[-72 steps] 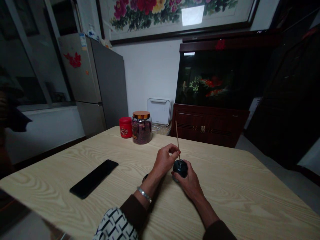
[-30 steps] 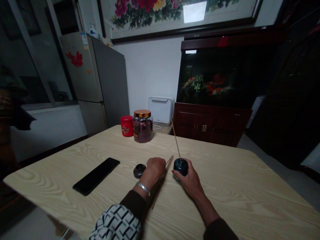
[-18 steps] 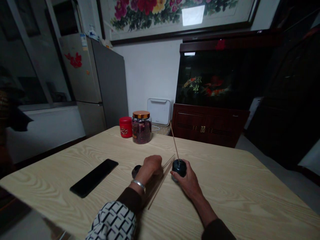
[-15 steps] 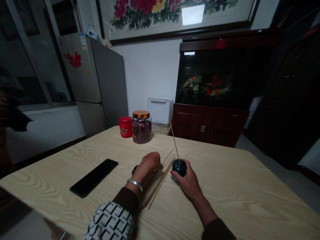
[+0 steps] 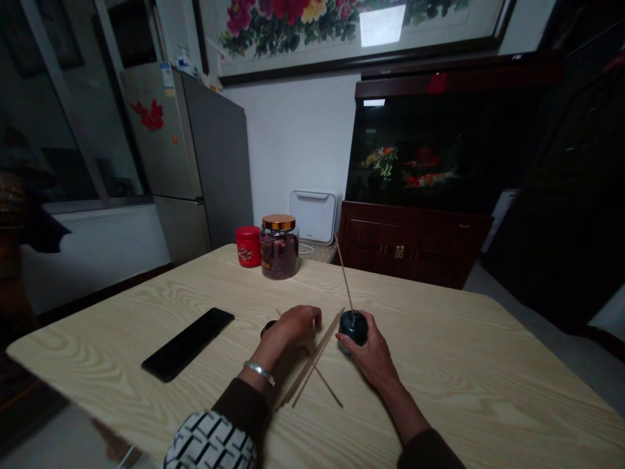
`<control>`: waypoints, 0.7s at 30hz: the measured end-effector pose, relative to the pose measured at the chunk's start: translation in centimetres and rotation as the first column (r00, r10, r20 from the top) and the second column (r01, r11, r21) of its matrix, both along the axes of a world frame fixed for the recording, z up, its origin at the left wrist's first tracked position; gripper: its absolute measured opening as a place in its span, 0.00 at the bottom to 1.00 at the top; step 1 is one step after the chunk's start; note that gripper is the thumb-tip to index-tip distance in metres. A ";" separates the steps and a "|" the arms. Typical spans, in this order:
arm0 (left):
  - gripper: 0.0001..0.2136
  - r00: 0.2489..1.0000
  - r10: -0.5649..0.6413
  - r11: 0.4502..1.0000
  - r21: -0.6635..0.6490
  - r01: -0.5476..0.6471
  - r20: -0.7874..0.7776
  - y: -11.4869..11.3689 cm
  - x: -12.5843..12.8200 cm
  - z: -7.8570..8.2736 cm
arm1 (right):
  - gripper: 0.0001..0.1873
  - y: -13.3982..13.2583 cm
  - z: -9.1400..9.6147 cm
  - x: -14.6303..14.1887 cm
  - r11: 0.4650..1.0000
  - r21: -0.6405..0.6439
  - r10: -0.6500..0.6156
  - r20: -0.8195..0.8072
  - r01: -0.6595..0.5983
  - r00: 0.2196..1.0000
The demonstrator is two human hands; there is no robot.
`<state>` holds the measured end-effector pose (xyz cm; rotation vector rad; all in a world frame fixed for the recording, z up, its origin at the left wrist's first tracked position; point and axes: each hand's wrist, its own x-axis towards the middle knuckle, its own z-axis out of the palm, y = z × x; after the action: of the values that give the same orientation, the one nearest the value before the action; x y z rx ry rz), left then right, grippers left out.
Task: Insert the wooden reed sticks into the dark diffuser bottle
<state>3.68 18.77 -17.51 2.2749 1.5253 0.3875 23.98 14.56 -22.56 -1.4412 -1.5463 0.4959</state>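
My right hand [image 5: 368, 345] is wrapped round a small dark glass bottle [image 5: 352, 327] on the table. One thin reed stick [image 5: 344, 273] stands slanted in the bottle's neck. My left hand [image 5: 299, 324], with a silver bangle at the wrist, is closed with fingers curled down, just left of the bottle. A loose reed stick [image 5: 328, 387] passes under these fingers, which seem to pinch it; the grip itself is hidden. Beneath it lies a bundle of reed sticks [image 5: 305, 371]. A black round object [image 5: 267, 327], perhaps a cap, is partly hidden behind my left wrist.
A black phone [image 5: 189, 344] lies on the wooden table [image 5: 439, 365] at the left. At the far edge stand a red canister [image 5: 248, 247] and a copper-lidded jar [image 5: 279, 251] of dark dried contents. Beyond are a fridge, a white panel-like device [image 5: 313, 218] and a fish tank.
The stick at my left hand has swung round: it pointed away to the far right, and now it crosses the bundle with one end towards me. My right hand still holds the bottle.
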 end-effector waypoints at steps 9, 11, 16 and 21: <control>0.10 0.908 -0.135 0.980 0.082 0.181 -0.398 -2.6 -1.8 -0.4 | 0.32 0.2 -0.4 0.1 1.000 -0.004 0.015 -0.002 -0.015 1.000; 0.09 0.900 -0.180 0.968 0.089 0.233 -0.397 -2.6 -1.9 -0.2 | 0.32 0.2 -0.5 0.1 1.000 -0.004 0.015 0.002 -0.015 1.000; 0.07 0.891 -0.287 0.937 0.092 0.337 -0.352 -2.0 -2.0 0.0 | 0.31 0.0 -0.2 0.1 1.000 -0.007 0.016 -0.016 -0.017 1.000; 0.11 0.911 -0.328 0.915 0.157 0.373 -0.249 -2.4 -2.0 0.1 | 0.31 0.0 0.0 0.1 1.000 -0.013 0.018 -0.037 -0.019 0.999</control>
<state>1.70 16.33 -17.38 2.7672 1.1697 0.2003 24.05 14.59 -22.55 -1.4209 -1.5310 0.5418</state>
